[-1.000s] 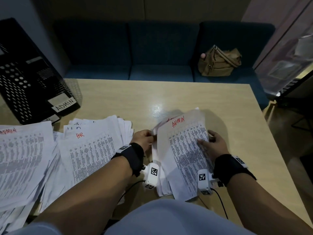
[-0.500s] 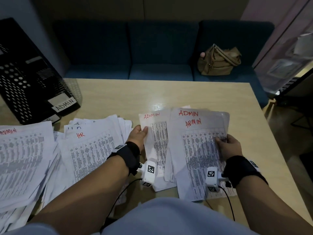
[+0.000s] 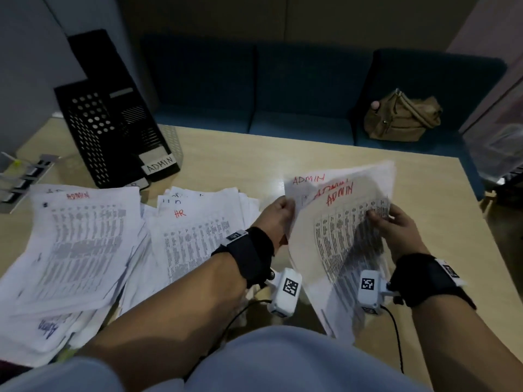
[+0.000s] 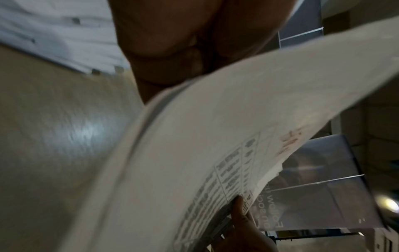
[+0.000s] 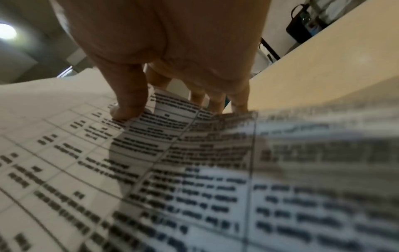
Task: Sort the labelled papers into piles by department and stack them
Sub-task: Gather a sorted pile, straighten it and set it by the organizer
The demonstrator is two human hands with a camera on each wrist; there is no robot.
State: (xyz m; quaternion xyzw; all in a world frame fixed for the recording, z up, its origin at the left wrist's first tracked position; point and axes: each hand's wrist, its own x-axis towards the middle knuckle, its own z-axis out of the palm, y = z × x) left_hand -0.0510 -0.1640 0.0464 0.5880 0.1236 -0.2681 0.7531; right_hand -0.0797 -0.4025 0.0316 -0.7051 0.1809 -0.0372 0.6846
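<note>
Left hand (image 3: 278, 219) and right hand (image 3: 396, 226) pinch opposite edges of the ADMIN sheets (image 3: 339, 236), lifted off the tabletop (image 3: 226, 154). The sheets sit fanned, not squared; a loose grip could let one slide out.

Printed table text on the white ADMIN-marked sheaf of papers (image 3: 343, 239) is motion-blurred, unreadable; the lower sheets' red labels overlap. The left hand (image 3: 276, 219) has its fingertips hidden behind the sheaf. The white paper pile with blue handwriting (image 3: 48, 325) is cut by the left edge. The label beneath the black perforated ADMIN tray (image 3: 119, 128) is hidden.
</note>
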